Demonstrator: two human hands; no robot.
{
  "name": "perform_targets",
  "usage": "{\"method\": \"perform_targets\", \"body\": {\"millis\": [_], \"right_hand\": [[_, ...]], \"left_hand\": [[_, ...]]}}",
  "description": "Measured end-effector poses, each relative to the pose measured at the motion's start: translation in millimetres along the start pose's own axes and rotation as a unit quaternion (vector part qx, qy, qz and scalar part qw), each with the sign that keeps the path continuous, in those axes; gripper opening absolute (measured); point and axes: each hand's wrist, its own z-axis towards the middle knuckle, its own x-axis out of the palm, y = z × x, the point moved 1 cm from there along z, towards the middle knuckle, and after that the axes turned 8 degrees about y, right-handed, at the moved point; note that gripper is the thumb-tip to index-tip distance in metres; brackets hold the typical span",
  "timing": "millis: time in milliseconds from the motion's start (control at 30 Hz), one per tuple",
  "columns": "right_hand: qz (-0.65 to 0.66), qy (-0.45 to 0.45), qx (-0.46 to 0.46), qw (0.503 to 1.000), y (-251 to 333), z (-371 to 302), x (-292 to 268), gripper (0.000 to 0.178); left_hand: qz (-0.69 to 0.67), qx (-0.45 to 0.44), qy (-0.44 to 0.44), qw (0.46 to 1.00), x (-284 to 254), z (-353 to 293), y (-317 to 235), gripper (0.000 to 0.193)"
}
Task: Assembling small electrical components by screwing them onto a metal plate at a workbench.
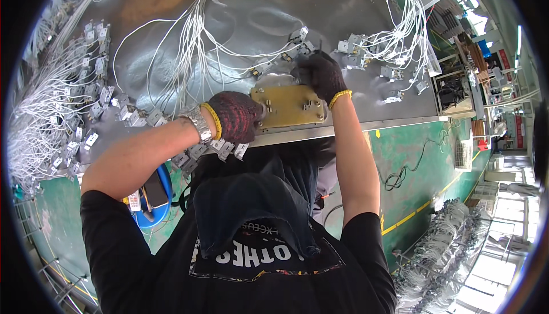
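Observation:
A brass-coloured plate [287,107] with screws and small raised fittings lies at the table's near edge. My left hand [235,117], in a dark red-and-black knit glove, is closed at the plate's left end; its fingertips are partly hidden. My right hand [324,77], in a matching glove with a yellow cuff, is above the plate's far right corner, fingers curled. What it holds, if anything, is hidden. Beside its fingers lie small metal brackets [298,37] with white wires. More metal brackets [213,149] sit in a row below my left wrist, along the table edge.
White wire bundles [194,28] spread over the metal tabletop [260,22]. Many wired brackets [94,94] cover the left side, and another wired cluster [394,45] lies at the right. A blue tub [163,200] stands below left. A black cable [394,180] lies on the green floor.

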Motion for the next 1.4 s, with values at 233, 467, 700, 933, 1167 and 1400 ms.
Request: {"method": "perform_targets", "body": {"millis": [233,467,700,933,1167,1400], "right_hand": [[-0.02,-0.019,0.078,0.997,25.2,0.0,8.5,0.012],[-0.021,0.047,0.072,0.996,-29.2,18.7,-1.4,0.011],[0.103,-0.004,0.139,0.985,57.0,1.6,10.3,0.006],[0.416,-0.119,0.342,0.834,118.1,-56.0,77.9,0.016],[0.358,-0.183,0.376,0.835,137.1,-62.3,73.5,0.024],[0.262,-0.138,0.358,0.886,130.9,-73.3,65.9,0.021]], "left_hand": [[-0.076,-0.081,-0.138,0.984,-4.6,-1.2,1.6,0.054],[-0.156,-0.066,-0.062,0.984,-9.0,0.0,-10.9,0.053],[-0.19,-0.087,-0.149,0.967,5.6,-8.7,1.1,0.071],[0.117,-0.097,-0.256,0.955,24.5,7.8,13.7,0.074],[0.083,0.012,-0.272,0.959,2.3,-11.8,6.0,0.064],[0.101,0.006,-0.172,0.98,1.7,0.0,7.3,0.057]]}}
